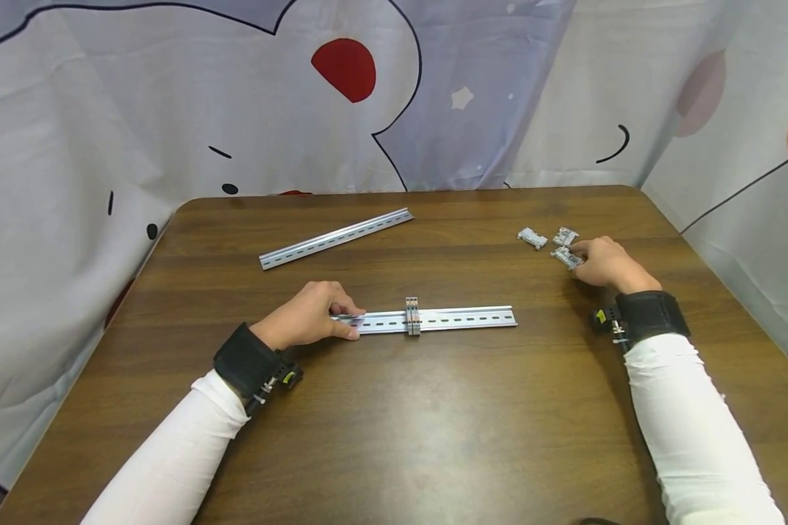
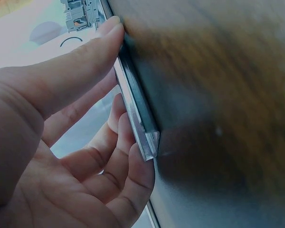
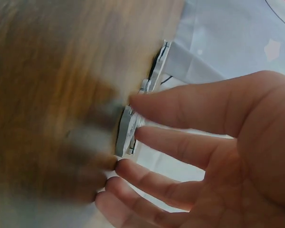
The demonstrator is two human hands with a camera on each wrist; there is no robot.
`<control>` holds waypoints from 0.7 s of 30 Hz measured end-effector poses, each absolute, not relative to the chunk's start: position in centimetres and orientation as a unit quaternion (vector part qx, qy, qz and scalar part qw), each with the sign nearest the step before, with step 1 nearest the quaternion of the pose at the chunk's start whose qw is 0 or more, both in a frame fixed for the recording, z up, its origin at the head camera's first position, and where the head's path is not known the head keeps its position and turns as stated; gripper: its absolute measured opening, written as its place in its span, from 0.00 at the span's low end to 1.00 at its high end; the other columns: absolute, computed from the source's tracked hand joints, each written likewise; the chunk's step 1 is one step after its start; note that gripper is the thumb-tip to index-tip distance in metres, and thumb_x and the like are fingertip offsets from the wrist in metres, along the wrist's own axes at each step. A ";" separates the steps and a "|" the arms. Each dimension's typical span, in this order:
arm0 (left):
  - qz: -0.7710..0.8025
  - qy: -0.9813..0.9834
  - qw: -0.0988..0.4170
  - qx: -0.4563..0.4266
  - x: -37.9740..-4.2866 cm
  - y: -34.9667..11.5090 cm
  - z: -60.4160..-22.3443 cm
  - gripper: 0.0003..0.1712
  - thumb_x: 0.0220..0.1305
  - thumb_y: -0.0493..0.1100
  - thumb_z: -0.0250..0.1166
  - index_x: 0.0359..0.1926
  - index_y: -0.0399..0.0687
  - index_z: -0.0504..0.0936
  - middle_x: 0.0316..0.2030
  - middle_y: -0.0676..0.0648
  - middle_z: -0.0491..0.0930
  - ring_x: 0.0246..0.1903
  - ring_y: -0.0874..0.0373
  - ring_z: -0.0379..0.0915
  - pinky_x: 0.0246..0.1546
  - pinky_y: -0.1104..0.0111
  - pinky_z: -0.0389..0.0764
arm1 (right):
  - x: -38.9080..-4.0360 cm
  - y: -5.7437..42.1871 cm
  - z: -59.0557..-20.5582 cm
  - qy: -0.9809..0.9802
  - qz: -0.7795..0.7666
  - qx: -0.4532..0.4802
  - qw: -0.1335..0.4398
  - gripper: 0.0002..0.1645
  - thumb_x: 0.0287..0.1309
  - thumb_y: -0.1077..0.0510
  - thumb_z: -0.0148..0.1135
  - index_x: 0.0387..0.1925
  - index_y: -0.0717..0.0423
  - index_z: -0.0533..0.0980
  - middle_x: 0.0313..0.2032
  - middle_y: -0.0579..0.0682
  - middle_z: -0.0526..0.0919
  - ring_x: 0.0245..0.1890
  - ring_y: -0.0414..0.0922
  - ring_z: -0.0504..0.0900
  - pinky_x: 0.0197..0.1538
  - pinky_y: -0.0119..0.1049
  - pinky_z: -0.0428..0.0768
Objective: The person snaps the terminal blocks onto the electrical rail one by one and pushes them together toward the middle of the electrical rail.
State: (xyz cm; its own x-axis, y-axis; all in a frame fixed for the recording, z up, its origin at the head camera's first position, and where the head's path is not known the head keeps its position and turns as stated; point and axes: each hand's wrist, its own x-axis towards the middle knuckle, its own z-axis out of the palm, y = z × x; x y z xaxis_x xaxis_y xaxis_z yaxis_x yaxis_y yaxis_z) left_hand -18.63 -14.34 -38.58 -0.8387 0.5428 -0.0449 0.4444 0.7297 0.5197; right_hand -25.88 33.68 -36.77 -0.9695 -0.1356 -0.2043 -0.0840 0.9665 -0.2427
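Note:
My left hand (image 1: 311, 313) holds the left end of a slotted metal DIN rail (image 1: 466, 318) lying on the table, thumb on the near edge and fingers on the far edge. Small grey terminal blocks (image 1: 412, 316) sit side by side across the middle of this rail. At the back right, my right hand (image 1: 607, 264) reaches to a loose terminal block (image 1: 568, 257). In the right wrist view, its thumb and index fingertips are at that block (image 3: 127, 130), which lies flat on the table. Two more loose blocks, one left (image 1: 532, 238) and one behind (image 1: 565, 236), lie close by.
A second slotted rail (image 1: 336, 238) lies at a slant towards the back left of the wooden table (image 1: 394, 437). A printed cloth (image 1: 171, 109) hangs behind the table's back edge and along its sides. A dark object (image 1: 597, 521) shows at the bottom edge.

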 end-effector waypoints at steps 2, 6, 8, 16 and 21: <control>0.253 0.925 0.097 0.268 -18.6 -14.4 -38.6 0.20 0.50 0.45 0.78 0.46 0.49 0.89 0.38 0.45 0.85 0.40 0.51 0.78 0.40 0.63 0.78 | -25.8 33.4 -36.7 0.985 -0.126 -0.051 0.110 0.33 0.60 0.57 0.59 0.64 0.70 0.68 0.56 0.79 0.73 0.54 0.70 0.72 0.55 0.62 0.71; 0.251 0.925 0.098 0.267 -18.6 -14.3 -38.4 0.20 0.50 0.45 0.78 0.47 0.49 0.89 0.39 0.45 0.85 0.40 0.51 0.78 0.40 0.63 0.78 | -25.6 33.2 -36.7 0.984 -0.142 -0.046 0.096 0.26 0.60 0.56 0.63 0.57 0.66 0.74 0.53 0.77 0.76 0.55 0.71 0.72 0.56 0.63 0.70; 0.251 0.926 0.099 0.266 -18.7 -14.3 -38.5 0.20 0.50 0.46 0.78 0.47 0.49 0.89 0.39 0.45 0.85 0.41 0.51 0.78 0.41 0.62 0.78 | -25.5 33.0 -36.7 0.984 -0.147 -0.047 0.090 0.23 0.57 0.58 0.67 0.52 0.67 0.77 0.48 0.74 0.80 0.50 0.68 0.76 0.52 0.61 0.72; 0.248 0.927 0.097 0.266 -18.8 -14.4 -38.7 0.20 0.49 0.45 0.78 0.46 0.49 0.90 0.39 0.45 0.85 0.41 0.50 0.79 0.42 0.61 0.79 | -25.2 32.2 -36.2 0.982 -0.151 -0.047 0.104 0.25 0.51 0.58 0.71 0.49 0.68 0.77 0.44 0.68 0.84 0.42 0.60 0.81 0.41 0.50 0.76; 0.249 0.926 0.094 0.266 -18.7 -14.4 -38.7 0.20 0.49 0.45 0.78 0.45 0.48 0.90 0.39 0.45 0.85 0.41 0.50 0.79 0.41 0.61 0.79 | -25.1 31.8 -35.9 0.983 -0.144 -0.039 0.103 0.26 0.48 0.55 0.74 0.47 0.66 0.79 0.41 0.67 0.86 0.39 0.58 0.80 0.37 0.45 0.76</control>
